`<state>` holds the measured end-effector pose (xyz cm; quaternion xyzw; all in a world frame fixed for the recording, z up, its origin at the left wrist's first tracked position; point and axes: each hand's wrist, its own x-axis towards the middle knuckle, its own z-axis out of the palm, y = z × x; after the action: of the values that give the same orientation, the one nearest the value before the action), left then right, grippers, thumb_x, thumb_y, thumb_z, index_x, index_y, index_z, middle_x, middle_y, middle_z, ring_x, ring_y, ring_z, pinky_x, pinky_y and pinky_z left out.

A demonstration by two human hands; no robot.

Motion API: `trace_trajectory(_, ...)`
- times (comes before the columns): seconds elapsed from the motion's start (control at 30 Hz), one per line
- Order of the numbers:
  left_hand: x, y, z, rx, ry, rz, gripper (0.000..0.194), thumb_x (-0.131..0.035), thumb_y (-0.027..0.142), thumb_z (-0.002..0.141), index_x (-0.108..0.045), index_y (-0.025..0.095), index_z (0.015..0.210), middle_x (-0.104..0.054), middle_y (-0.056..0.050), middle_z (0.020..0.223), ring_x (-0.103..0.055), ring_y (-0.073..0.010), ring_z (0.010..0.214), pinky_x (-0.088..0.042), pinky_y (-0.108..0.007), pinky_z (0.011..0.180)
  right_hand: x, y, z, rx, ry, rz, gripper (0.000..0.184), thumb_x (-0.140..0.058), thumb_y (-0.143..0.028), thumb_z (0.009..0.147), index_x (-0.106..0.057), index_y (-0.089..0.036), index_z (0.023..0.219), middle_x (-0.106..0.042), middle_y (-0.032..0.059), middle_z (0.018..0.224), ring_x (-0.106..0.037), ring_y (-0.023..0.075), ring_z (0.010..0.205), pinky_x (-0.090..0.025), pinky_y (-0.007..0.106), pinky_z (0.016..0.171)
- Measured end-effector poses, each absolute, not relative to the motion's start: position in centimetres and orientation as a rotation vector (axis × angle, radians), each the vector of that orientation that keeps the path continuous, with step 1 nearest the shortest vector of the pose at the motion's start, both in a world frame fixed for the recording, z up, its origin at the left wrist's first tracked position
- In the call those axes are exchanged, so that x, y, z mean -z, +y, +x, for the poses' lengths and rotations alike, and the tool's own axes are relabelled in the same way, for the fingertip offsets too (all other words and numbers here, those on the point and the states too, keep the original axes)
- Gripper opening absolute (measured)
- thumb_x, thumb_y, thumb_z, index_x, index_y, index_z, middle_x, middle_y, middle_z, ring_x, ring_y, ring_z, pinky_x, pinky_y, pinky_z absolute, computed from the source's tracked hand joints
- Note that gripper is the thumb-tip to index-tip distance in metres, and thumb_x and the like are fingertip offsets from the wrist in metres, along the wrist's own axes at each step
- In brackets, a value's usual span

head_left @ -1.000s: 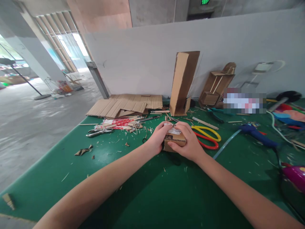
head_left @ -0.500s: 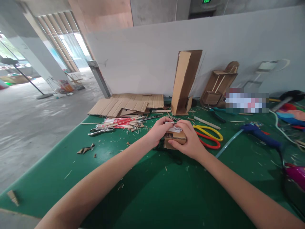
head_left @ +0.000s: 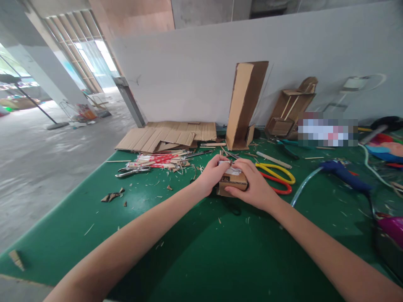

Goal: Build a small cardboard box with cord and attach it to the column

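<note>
Between my two hands is a small cardboard box (head_left: 233, 183) with a pale label on its top. My left hand (head_left: 214, 175) grips its left and far side, the thumb bent over the top edge. On the other side my right hand (head_left: 253, 181) wraps round it, thumb on the near face and fingers over the top. Where the fingertips meet at the far edge, a small dark piece shows that I cannot make out. Just right of my right hand lie scissors (head_left: 278, 176) with a yellow and a red handle loop.
Flat cardboard sheets (head_left: 170, 136) and a bundle of sticks in red-and-white wrappers (head_left: 160, 159) lie behind on the left, near metal pliers (head_left: 134, 171). A tall cardboard channel (head_left: 242, 109) stands against the wall. To the right is a blue glue gun (head_left: 346, 176). Scraps litter the green tabletop (head_left: 189, 251).
Both hands keep their hold on the box, with only slight shifts of the fingers at its top. The view has tilted down a little.
</note>
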<state>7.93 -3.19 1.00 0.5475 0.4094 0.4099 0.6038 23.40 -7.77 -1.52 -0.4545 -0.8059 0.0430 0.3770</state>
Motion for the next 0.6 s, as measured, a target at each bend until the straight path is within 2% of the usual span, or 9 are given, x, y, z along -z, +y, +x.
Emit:
trace_trajectory(0.1, -1.0, -2.9, 7.6, -0.945, 0.825, 1.255, 0.014, -0.056, 0.033, 0.084, -0.058, 0.02, 0.088, -0.058, 0.001, 0.079, -0.057, -0.0127, 0.076, -0.044, -0.023, 0.07, 1.6, -7.6, 23.6, -0.184, -1.935, -1.137, 0.053, -0.072, -0.047, 0.073, -0.047, -0.024, 0.114, -0.051, 0.0109, 0.12, -0.049, 0.0296, 0.117, -0.043, 0.05, 0.099)
trace_trajectory(0.17, -1.0, -2.3, 7.0, -0.967, 0.732, 1.257, 0.025, -0.049, 0.041, 0.09, -0.06, 0.019, 0.096, -0.063, -0.003, 0.092, -0.06, -0.0162, 0.09, -0.047, -0.027, 0.081, 1.6, -7.5, 23.6, -0.344, -1.707, -1.131, 0.049, -0.071, -0.047, 0.073, -0.05, -0.025, 0.111, -0.054, 0.0089, 0.118, -0.053, 0.0279, 0.111, -0.045, 0.048, 0.096)
trace_trajectory(0.27, -1.4, -1.5, 6.0, -0.94, 0.681, 1.288, 0.029, -0.041, 0.036, 0.093, -0.059, 0.018, 0.106, -0.064, -0.007, 0.105, -0.061, -0.0179, 0.099, -0.047, -0.032, 0.09, 1.0, -7.3, 23.4, -0.767, -1.172, -0.989, 0.042, -0.059, -0.056, 0.079, -0.053, -0.029, 0.11, -0.06, 0.0047, 0.113, -0.061, 0.0244, 0.101, -0.051, 0.044, 0.086)
trace_trajectory(0.4, -2.2, -1.8, 5.1, -0.672, 0.747, 1.664, 0.022, -0.054, 0.021, 0.081, -0.059, 0.016, 0.102, -0.066, -0.007, 0.098, -0.064, -0.0165, 0.081, -0.051, -0.031, 0.075, -0.1, -7.3, 22.6, -1.202, -0.696, -0.805, 0.046, -0.056, -0.062, 0.077, -0.06, -0.03, 0.11, -0.068, 0.0009, 0.109, -0.065, 0.0251, 0.097, -0.055, 0.043, 0.081)
trace_trajectory(0.5, -2.3, -2.7, 5.4, -0.728, 0.913, 2.025, 0.015, -0.057, 0.026, 0.081, -0.061, 0.015, 0.089, -0.068, -0.006, 0.087, -0.06, -0.0147, 0.069, -0.048, -0.029, 0.064, -0.6, -7.5, 22.0, -1.287, -0.625, -0.774, 0.044, -0.059, -0.06, 0.076, -0.064, -0.029, 0.107, -0.072, 0.0, 0.105, -0.067, 0.0252, 0.098, -0.056, 0.042, 0.082)
trace_trajectory(0.6, -2.1, -3.3, 5.7, -0.83, 1.044, 2.162, 0.018, -0.055, 0.033, 0.084, -0.062, 0.017, 0.081, -0.069, -0.004, 0.079, -0.059, -0.0141, 0.067, -0.045, -0.027, 0.061, -0.6, -7.7, 21.7, -1.313, -0.64, -0.736, 0.043, -0.058, -0.06, 0.078, -0.066, -0.029, 0.106, -0.072, 0.0001, 0.105, -0.067, 0.0246, 0.098, -0.056, 0.042, 0.083)
